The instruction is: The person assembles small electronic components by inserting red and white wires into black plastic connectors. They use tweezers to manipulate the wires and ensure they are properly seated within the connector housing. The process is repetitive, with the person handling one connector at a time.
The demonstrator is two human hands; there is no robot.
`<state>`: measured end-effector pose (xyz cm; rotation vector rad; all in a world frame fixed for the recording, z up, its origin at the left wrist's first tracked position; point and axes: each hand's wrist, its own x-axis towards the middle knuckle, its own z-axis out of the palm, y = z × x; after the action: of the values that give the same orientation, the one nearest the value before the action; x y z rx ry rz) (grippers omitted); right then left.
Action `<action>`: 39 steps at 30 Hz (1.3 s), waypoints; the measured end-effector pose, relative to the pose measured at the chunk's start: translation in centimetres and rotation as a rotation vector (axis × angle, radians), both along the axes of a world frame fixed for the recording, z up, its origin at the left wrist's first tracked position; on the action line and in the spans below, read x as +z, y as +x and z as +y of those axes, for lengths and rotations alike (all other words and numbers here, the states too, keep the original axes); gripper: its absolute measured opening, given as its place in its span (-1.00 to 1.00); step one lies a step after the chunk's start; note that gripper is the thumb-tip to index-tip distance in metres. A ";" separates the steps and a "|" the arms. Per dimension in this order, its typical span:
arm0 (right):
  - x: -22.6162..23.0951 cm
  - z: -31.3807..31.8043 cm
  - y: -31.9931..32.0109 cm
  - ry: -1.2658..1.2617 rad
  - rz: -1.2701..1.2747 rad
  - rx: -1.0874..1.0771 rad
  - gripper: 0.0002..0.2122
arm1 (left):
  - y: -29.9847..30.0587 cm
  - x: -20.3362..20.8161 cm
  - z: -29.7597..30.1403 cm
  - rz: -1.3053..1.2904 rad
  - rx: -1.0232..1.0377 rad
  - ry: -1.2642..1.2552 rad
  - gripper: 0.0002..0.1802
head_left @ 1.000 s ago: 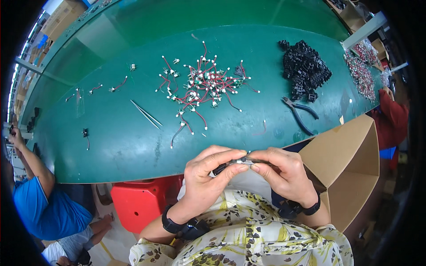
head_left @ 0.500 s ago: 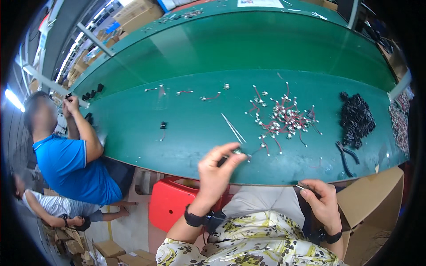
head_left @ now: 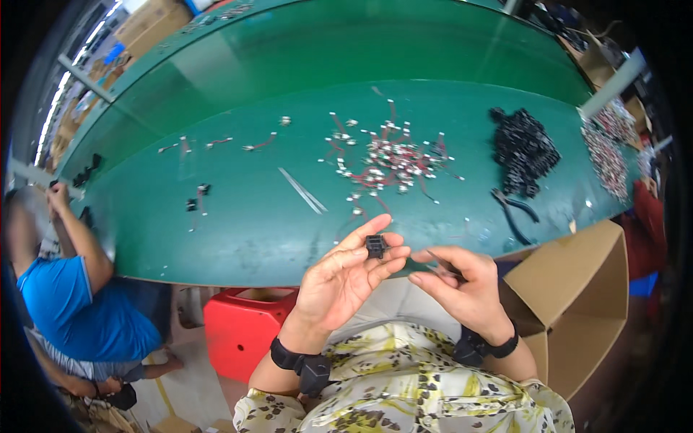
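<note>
My left hand [head_left: 339,278] is turned palm up over the table's near edge, its fingertips pinching a small black plastic housing [head_left: 375,246]. Close beside it, on the right, my right hand [head_left: 465,285] is closed, thumb toward the bent fingers; what sits between them is too blurred to make out. Beyond both hands lies a loose heap of short red and black wires with white connectors [head_left: 401,159]. Metal tweezers [head_left: 302,190] rest on the green tabletop to its left. Farther left are two small black housings [head_left: 192,205], with a red wire at them.
A pile of black housings [head_left: 523,151] lies at the right, with dark-handled pliers [head_left: 514,215] in front. More wired parts [head_left: 605,155] are heaped at the far right. An open cardboard box [head_left: 570,281] stands near right, a red stool [head_left: 242,335] near left. A person in blue [head_left: 79,310] works at left.
The view has swung right. My hands have come together; the left has turned palm up and shows a black housing. Two black housings lie on the left of the table where one lay before.
</note>
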<state>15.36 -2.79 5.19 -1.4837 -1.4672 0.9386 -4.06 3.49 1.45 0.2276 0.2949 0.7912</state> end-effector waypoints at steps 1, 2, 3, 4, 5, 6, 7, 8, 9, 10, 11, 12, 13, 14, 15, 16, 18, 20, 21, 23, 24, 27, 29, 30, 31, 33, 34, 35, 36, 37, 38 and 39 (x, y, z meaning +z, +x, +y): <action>-0.4 -0.1 0.5 0.023 0.008 -0.030 -0.72 | 0.9 0.0 -0.2 0.021 -0.020 -0.007 -0.40; -0.9 -0.3 1.0 0.045 0.015 -0.056 -0.71 | 1.6 -0.1 -0.6 0.042 -0.038 -0.013 -0.41; -1.4 -0.5 1.3 0.074 0.031 -0.079 -0.70 | 2.1 0.0 -0.7 0.073 -0.053 -0.014 -0.41; -1.7 -0.7 1.9 0.073 0.022 -0.069 -0.65 | 2.7 0.1 -0.9 0.053 -0.068 -0.033 -0.41; -1.5 -0.9 2.3 0.052 0.029 -0.065 -0.64 | 3.2 0.1 -1.1 0.032 -0.081 -0.052 -0.41; -1.2 -1.1 2.3 0.030 0.045 -0.059 -0.64 | 3.5 0.1 -1.4 0.020 -0.091 -0.073 -0.41; -1.1 -1.2 2.3 0.008 0.061 -0.050 -0.63 | 3.6 -0.3 -1.6 -0.007 -0.115 -0.085 -0.41; -1.2 -1.1 2.2 0.028 0.065 -0.047 -0.63 | 3.8 -0.8 -1.8 -0.034 -0.139 -0.098 -0.42; -1.3 -1.0 2.1 0.049 0.065 -0.046 -0.63 | 4.0 -1.1 -1.9 -0.065 -0.163 -0.109 -0.42; -1.4 -1.0 2.1 0.070 0.064 -0.043 -0.63 | 4.3 -1.0 -2.1 -0.021 -0.170 -0.080 -0.41; -1.7 -1.2 2.3 0.062 0.051 -0.036 -0.63 | 4.5 -0.9 -2.3 0.022 -0.176 -0.052 -0.40; -2.0 -1.1 2.6 0.066 0.032 -0.028 -0.64 | 4.9 -0.7 -2.1 0.061 -0.182 -0.010 -0.40; -2.3 -1.1 2.9 0.070 0.013 -0.020 -0.64 | 5.0 -0.6 -2.0 0.099 -0.196 0.003 -0.40; -2.6 -1.3 3.1 0.097 0.048 -0.017 -0.66 | 4.7 -0.6 -2.2 0.138 -0.209 0.016 -0.39; -1.9 -1.3 3.7 0.022 0.030 0.030 -0.67 | 4.4 -0.6 -2.1 0.174 -0.214 0.038 -0.39; -1.8 -1.3 3.8 0.023 0.068 0.051 -0.67 | 4.2 -1.3 -2.3 0.179 -0.211 0.095 -0.50; -1.6 -1.0 4.0 0.021 0.132 0.084 -0.66 | 4.0 -2.3 -2.2 0.170 -0.226 0.128 -0.51; -1.1 -0.4 4.7 -0.022 0.088 0.132 -0.66 | 4.4 -1.9 -1.8 0.222 -0.225 0.107 -0.51; -0.6 -0.1 5.2 -0.048 0.062 0.157 -0.66 | 4.5 -1.8 -1.6 0.208 -0.228 0.123 -0.51; 0.4 0.9 6.1 -0.139 0.078 0.045 -0.71 | 4.4 -1.9 -1.2 0.181 -0.233 0.153 -0.50; 0.9 2.0 6.7 -0.133 -0.033 -0.025 -0.72 | 4.3 -2.0 -1.1 0.195 -0.214 0.166 -0.50; 0.1 6.1 8.5 0.089 -0.335 -0.191 -0.75 | 4.7 -2.8 -0.3 0.194 -0.214 0.196 -0.52; -0.8 8.2 9.0 0.049 -0.474 -0.184 -0.76 | 5.3 -2.7 0.2 0.162 -0.207 0.214 -0.59; -1.8 8.9 8.9 0.044 -0.522 -0.185 -0.77 | 5.4 -2.8 0.3 0.182 -0.201 0.211 -0.61; -2.3 9.5 8.8 0.039 -0.571 -0.186 -0.77 | 5.6 -2.8 0.4 0.202 -0.195 0.209 -0.63; -2.7 10.0 8.9 0.048 -0.554 -0.188 -0.82 | 5.8 -2.8 0.7 0.211 -0.203 0.220 -0.65; -3.0 10.1 9.0 0.058 -0.552 -0.170 -0.83 | 5.7 -2.9 0.7 0.207 -0.210 0.230 -0.65; -3.2 10.1 9.1 0.068 -0.550 -0.154 -0.84 | 5.7 -2.9 0.8 0.202 -0.218 0.240 -0.64; -2.8 10.1 9.0 0.065 -0.523 -0.130 -0.85 | 5.7 -2.9 0.8 0.221 -0.209 0.234 -0.64; -1.9 9.9 8.8 0.062 -0.496 -0.107 -0.86 | 5.7 -2.8 0.9 0.240 -0.200 0.228 -0.65; -1.0 9.8 8.6 0.059 -0.470 -0.084 -0.86 | 5.7 -2.7 0.8 0.259 -0.191 0.222 -0.65; -0.5 9.4 8.5 -0.012 -0.400 -0.105 -0.87 | 5.9 -2.8 0.8 0.267 -0.167 0.217 -0.65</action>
<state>23.87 6.65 4.71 -1.8133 -1.6430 0.6094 1.79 4.26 -1.33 0.5582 0.4359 0.6267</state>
